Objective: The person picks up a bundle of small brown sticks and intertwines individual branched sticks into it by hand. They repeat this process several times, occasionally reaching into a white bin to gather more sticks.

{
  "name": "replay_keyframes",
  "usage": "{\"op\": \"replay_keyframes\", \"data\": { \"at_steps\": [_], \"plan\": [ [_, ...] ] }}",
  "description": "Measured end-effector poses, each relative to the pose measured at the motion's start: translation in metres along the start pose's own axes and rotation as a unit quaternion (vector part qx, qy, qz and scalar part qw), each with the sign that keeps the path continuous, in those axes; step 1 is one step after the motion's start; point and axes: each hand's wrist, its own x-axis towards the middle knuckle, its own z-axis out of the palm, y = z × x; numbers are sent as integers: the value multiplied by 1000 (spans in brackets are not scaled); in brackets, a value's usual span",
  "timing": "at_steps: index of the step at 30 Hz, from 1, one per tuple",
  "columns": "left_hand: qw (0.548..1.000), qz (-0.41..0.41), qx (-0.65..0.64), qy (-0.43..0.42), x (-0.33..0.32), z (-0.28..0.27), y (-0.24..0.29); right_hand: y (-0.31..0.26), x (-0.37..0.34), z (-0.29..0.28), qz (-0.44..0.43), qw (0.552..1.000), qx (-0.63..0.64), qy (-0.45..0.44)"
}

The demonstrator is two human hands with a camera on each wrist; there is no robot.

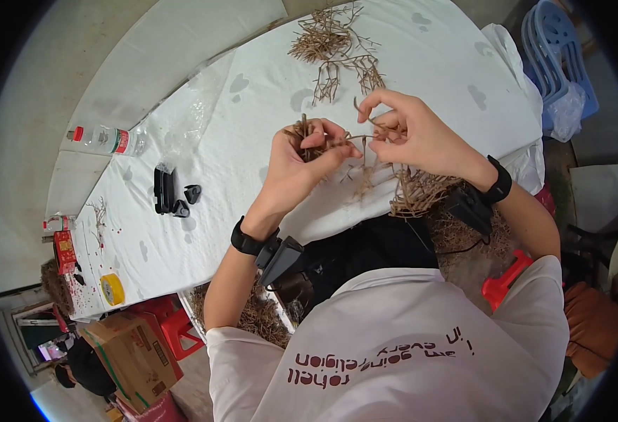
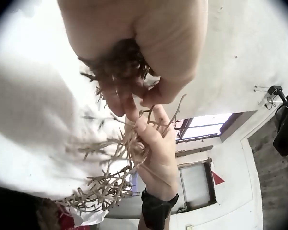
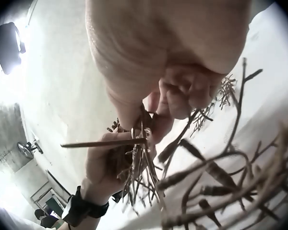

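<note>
My left hand (image 1: 291,162) grips a small bunch of dry brown twigs (image 1: 303,133) in its palm, the thumb and forefinger reaching toward the other hand. Close beside it on the right, my right hand (image 1: 421,133) pinches a thin branched stem. From that hand a larger tangle of twigs (image 1: 421,193) hangs over the table's near edge; the right wrist view shows its knobbly forked stems (image 3: 221,175) near the camera. Both hands' fingertips nearly meet over the white cloth. A loose heap of similar twigs (image 1: 326,42) lies on the cloth beyond them.
On the white-covered table (image 1: 253,232), a black case (image 1: 163,190), a yellow tape roll (image 1: 112,289) and a plastic bottle (image 1: 122,141) lie to the left. More twigs fill a container (image 1: 253,320) below the edge. Blue stools (image 1: 555,56) stand far right, a cardboard box (image 1: 133,355) lower left.
</note>
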Motion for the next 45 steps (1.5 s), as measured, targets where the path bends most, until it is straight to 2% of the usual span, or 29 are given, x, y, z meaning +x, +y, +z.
{"op": "replay_keyframes", "data": {
  "at_steps": [4, 7, 13, 16, 19, 22, 24, 25, 27, 28, 31, 32, 34, 37, 39, 40, 42, 43, 44, 45],
  "plan": [
    [998, -28, -47, 10, 2, -12, 2, 0, 4, -2, 16, 999, -37, -28],
    [992, -123, -43, 0, 2, -17, 1, -2, 7, 2, 15, 999, -39, -19],
    [997, -53, 34, 44, -3, 0, -12, 6, 7, 9, 5, 998, -37, 46],
    [996, -21, 73, 48, -4, 3, -14, 1, 7, 10, 9, 996, -86, 34],
    [996, -85, -24, 30, 1, 0, -15, -3, 5, 11, 5, 989, -147, 26],
    [996, -78, -23, 29, 1, -4, -13, -3, 2, 12, -7, 976, -217, 19],
    [996, -77, -23, 29, 0, -6, -10, -1, -1, 13, -67, 965, -255, -1],
    [994, -108, 7, 29, -1, -5, -7, 0, -1, 13, -97, 957, -273, -10],
    [983, -168, 66, 30, -4, -5, -2, -4, -2, 14, -102, 957, -273, -21],
    [983, -169, 66, 30, -5, -7, -3, -7, -2, 13, -106, 956, -272, -29],
    [979, -131, 137, -72, -11, -13, -8, -9, -2, 10, -104, 961, -248, -65],
    [979, -132, 136, -72, -14, -14, -7, -9, -1, 7, -97, 965, -224, -92],
    [965, -78, 218, -126, -24, -14, -3, -10, 0, 5, -90, 968, -200, -120],
    [940, -22, 288, -184, -32, -14, 8, -14, -1, 2, -17, 956, -167, -239],
    [906, 36, 346, -240, -36, -16, 14, -11, -2, 4, -21, 955, -160, -250],
    [906, 35, 346, -241, -38, -18, 14, -9, -2, 5, -25, 953, -153, -262],
    [876, 77, 401, -258, -43, -23, 15, -7, -3, 1, -29, 950, -144, -274],
    [858, 97, 428, -266, -47, -28, 15, -4, -4, -10, -33, 954, -158, -252],
    [859, 96, 428, -265, -54, -45, 10, -1, -4, -22, -37, 957, -173, -231],
    [875, 101, 415, -227, -62, -70, 0, 0, -6, -32, -41, 959, -189, -207]
  ]
}}
